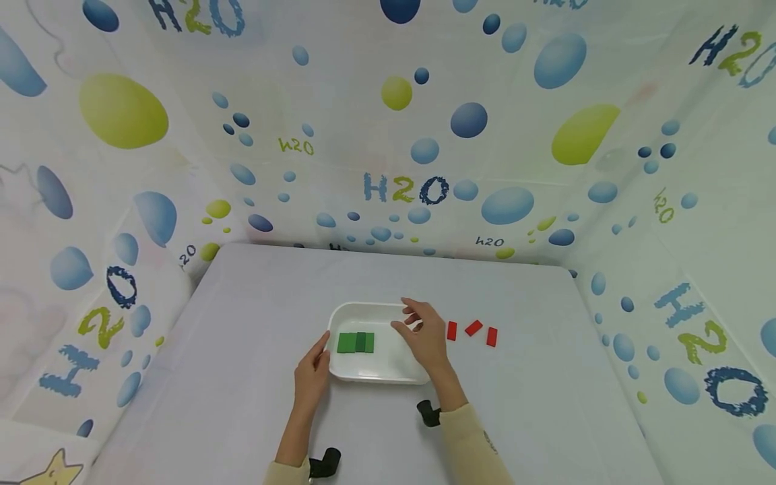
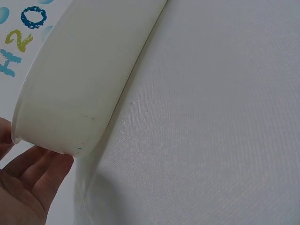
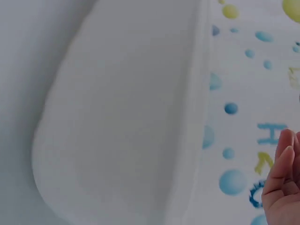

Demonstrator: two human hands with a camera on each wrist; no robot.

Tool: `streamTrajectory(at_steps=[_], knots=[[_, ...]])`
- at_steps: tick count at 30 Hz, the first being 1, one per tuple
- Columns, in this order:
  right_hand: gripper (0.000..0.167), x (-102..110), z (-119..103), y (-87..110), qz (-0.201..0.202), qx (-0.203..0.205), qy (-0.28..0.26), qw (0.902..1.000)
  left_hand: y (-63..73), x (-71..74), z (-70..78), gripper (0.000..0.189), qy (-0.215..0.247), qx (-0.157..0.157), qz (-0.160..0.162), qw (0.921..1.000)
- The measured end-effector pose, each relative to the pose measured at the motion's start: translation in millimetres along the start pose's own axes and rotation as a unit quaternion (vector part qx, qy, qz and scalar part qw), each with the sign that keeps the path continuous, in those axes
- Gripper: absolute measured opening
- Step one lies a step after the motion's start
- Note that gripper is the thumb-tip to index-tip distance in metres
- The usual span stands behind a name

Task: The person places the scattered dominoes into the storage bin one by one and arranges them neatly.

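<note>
The white tray [image 1: 382, 367] sits in the middle of the table, and its green pieces [image 1: 346, 342] lie in a row towards nine o'clock on its floor. What I'd worry about is that row: a tug or tilt from the left hand [image 1: 312, 372], which pinches the rim at about eight o'clock with thumb and fingers to either side of it, could slide the pieces out of line. The right hand [image 1: 426, 335] hangs over the tray's end at three o'clock, thumb and forefinger curved and apart with nothing visible between them; if it dipped carelessly, it might knock that rim and jog everything inside. The tray itself is a shallow, glossy, round-cornered oblong, with a few small specks on its outer wall. The green pieces are flat and neatly lined up, one darker than its neighbours; whether it lies on top or alongside, I can't tell. Beyond the right hand, out towards three o'clock, three red pieces [image 1: 474, 328] lie apart on the white table [image 1: 242, 377], the middle one askew, and a sweeping forearm could well scatter them.
</note>
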State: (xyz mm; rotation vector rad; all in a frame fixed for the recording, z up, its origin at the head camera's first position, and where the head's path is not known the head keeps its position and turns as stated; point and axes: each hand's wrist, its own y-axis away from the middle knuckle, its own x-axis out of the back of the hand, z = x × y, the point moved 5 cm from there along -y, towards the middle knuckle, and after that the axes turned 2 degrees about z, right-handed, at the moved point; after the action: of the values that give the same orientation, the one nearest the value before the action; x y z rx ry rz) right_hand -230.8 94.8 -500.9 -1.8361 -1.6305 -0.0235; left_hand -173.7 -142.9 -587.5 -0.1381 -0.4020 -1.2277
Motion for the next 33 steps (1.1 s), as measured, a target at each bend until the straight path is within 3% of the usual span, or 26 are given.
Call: streamTrajectory(at_steps=[8, 12, 15, 18, 25, 29, 33], knots=[[0.040, 76, 10, -6.8, 0.133, 0.010, 0.009, 0.9911, -0.1, -1.1, 0.1, 0.043, 0.000, -0.003, 0.000, 1.0000], [0.040, 106, 32, -7.7, 0.157, -0.037, 0.023, 0.9866, 0.2, -1.0, 1.2, 0.043, -0.002, -0.006, -0.001, 1.0000], [0.048, 121, 56, -6.0, 0.121, -0.098, 0.056, 0.9862, 1.1, -0.5, 1.8, 0.043, -0.004, -0.006, -0.003, 1.0000], [0.061, 131, 81, -1.3, 0.056, -0.155, 0.087, 0.9824, 1.9, -0.8, 2.1, 0.043, -0.004, -0.005, -0.005, 1.0000], [0.078, 140, 140, 15.0, -0.072, -0.274, 0.124, 0.9510, 0.7, -0.4, 1.8, 0.043, -0.008, -0.003, -0.006, 0.9999], [0.081, 139, 164, 22.9, -0.120, -0.316, 0.129, 0.9322, 0.6, -0.8, 1.1, 0.043, -0.010, -0.002, -0.009, 0.9999], [0.079, 137, 175, 27.2, -0.133, -0.329, 0.137, 0.9249, 0.5, -1.1, 0.9, 0.043, -0.011, -0.001, -0.012, 0.9999]])
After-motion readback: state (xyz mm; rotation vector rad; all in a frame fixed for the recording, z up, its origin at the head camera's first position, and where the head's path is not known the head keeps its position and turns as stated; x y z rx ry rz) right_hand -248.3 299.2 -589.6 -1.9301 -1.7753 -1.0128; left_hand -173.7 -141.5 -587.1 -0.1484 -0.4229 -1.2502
